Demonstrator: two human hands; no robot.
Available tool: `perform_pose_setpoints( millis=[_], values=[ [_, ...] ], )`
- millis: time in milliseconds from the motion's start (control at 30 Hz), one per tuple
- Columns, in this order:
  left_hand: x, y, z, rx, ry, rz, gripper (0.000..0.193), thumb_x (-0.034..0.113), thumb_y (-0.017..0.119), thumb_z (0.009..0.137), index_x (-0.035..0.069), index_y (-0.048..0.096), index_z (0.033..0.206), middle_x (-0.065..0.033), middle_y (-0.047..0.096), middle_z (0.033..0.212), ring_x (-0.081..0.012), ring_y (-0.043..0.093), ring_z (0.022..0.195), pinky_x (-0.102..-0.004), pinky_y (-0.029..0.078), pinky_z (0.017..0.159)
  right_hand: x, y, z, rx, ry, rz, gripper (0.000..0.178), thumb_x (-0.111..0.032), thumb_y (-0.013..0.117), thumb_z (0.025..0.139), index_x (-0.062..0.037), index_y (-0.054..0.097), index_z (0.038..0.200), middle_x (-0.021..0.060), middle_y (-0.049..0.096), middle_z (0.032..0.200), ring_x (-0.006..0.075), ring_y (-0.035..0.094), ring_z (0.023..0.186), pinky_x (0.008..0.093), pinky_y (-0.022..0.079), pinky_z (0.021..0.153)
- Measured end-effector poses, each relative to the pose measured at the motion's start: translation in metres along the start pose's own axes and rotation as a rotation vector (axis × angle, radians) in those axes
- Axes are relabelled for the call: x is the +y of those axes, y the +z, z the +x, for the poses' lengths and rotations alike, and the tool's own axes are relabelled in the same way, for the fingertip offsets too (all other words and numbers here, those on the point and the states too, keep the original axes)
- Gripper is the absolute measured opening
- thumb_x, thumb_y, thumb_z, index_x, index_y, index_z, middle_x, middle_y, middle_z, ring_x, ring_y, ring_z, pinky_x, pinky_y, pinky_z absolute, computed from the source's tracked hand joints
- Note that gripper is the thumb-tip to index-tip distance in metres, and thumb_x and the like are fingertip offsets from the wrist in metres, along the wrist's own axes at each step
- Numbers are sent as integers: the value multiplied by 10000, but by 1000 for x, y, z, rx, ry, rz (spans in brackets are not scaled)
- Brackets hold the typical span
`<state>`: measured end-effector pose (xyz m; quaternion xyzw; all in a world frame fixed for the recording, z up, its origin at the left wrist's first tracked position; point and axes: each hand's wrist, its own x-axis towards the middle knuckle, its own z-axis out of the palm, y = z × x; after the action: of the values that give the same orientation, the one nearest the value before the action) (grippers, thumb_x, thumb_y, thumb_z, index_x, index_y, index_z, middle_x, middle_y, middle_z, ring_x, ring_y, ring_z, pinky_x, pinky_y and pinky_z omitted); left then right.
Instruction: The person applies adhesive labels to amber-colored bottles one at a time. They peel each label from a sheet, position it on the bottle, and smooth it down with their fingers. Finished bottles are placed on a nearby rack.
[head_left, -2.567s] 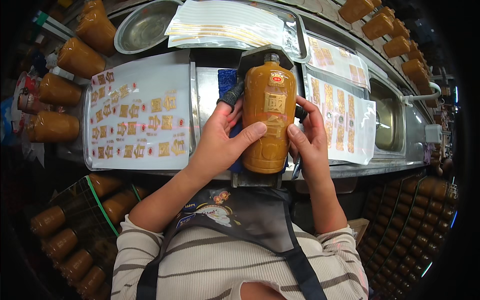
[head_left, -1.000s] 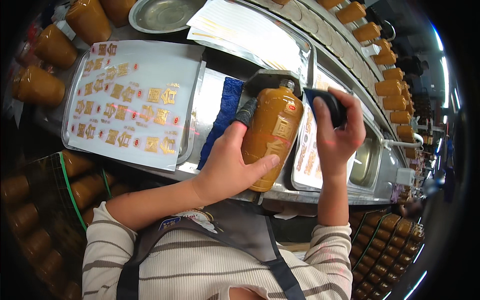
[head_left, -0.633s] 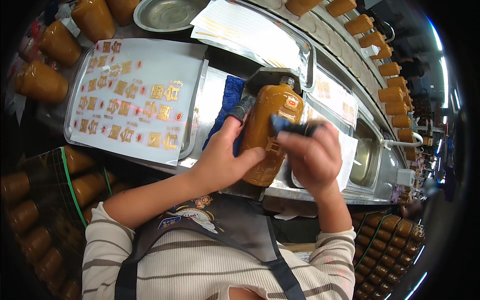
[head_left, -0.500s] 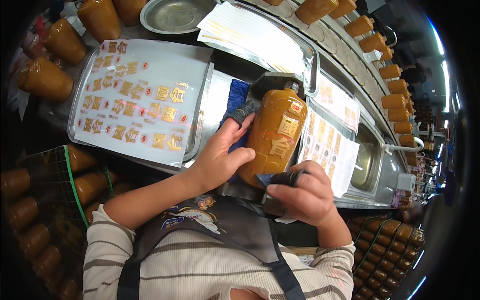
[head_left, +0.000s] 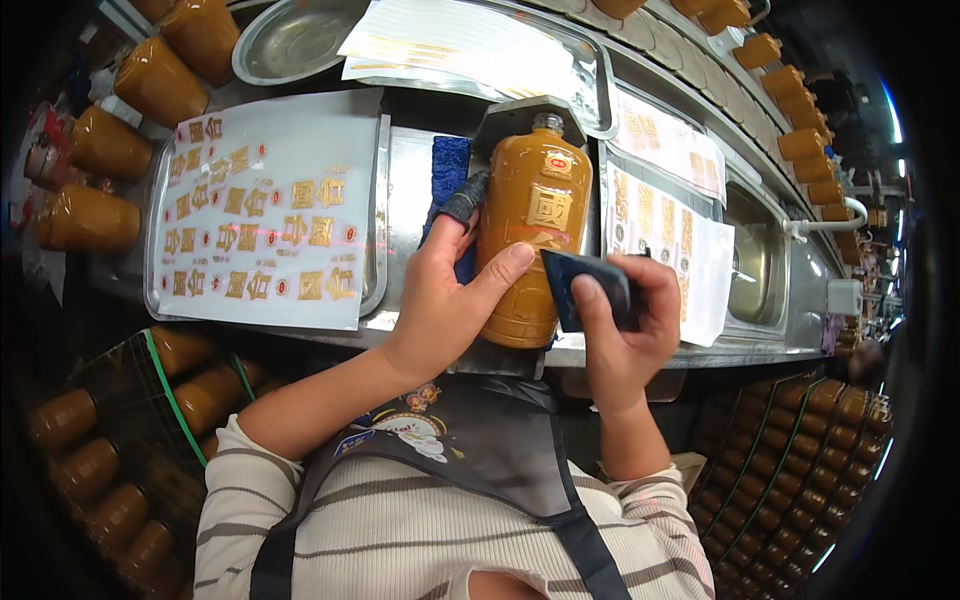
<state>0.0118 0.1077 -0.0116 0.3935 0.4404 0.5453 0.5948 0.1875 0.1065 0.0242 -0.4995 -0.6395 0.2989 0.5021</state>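
A glossy amber-brown bottle (head_left: 512,220) with raised gold characters and a small red-and-gold emblem lies neck-away in a dark metal holder (head_left: 490,128). My left hand (head_left: 440,295) is wrapped round its left side, with the thumb pressed on the front over the lower character. A black cover (head_left: 464,203) sheathes one of its fingers. In my right hand (head_left: 637,335) a flat dark-blue scraper (head_left: 568,280) is pinched between thumb and fingers. Its edge stands at the bottle's right side, close to the lower character; whether it touches cannot be seen.
Left of the bottle, a tray (head_left: 382,200) bears a sheet of gold decals (head_left: 250,235). A blue cloth (head_left: 450,165) lies beside the holder. More decal sheets (head_left: 665,215) and a sink (head_left: 757,250) are at the right. Brown bottles (head_left: 110,140) surround the bench; a metal bowl (head_left: 262,62) sits behind.
The scraper has come up from the bottle's lower right edge to beside the lower character. My left thumb has moved onto that character. The bottle appears straighter, and the whole view has shifted.
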Motion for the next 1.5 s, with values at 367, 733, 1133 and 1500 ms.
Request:
perform_pose_setpoints(
  millis=[367, 733, 1133, 1500],
  values=[
    [-4, 3, 2, 81, 200, 213, 596, 197, 723, 948, -56, 469, 1423, -267, 516, 1435, -286, 526, 1322, -386, 398, 1117, 41, -10, 8, 242, 304, 111, 271, -59, 768, 892, -19, 568, 1069, 39, 625, 924, 64, 588, 803, 200, 483, 660],
    [9, -33, -5, -120, 592, 927, 413, 277, 670, 961, 48, 666, 1305, -334, 355, 1549, -399, 449, 1394, -546, 273, 1163, 44, -23, 15, 27, 539, 491, 231, -73, 677, 922, 1, 597, 1125, 28, 648, 933, 35, 560, 818, 177, 455, 712],
    [5, -4, 3, -32, 10, 76, 617, 184, 774, 910, -49, 433, 1368, -170, 545, 1372, -220, 539, 1289, -368, 426, 1099, 18, 14, 18, -138, 369, 247, 459, -172, 778, 856, -38, 465, 1163, 46, 488, 1075, 43, 563, 809, 158, 464, 650],
    [7, -10, 8, -84, -23, 14, 672, 154, 779, 896, -39, 395, 1412, -166, 521, 1403, -232, 501, 1337, -384, 376, 1146, 25, 6, 18, -178, 450, 426, 371, -128, 710, 920, -35, 448, 1166, 86, 514, 1117, 97, 601, 952, 214, 506, 724]
  ],
)
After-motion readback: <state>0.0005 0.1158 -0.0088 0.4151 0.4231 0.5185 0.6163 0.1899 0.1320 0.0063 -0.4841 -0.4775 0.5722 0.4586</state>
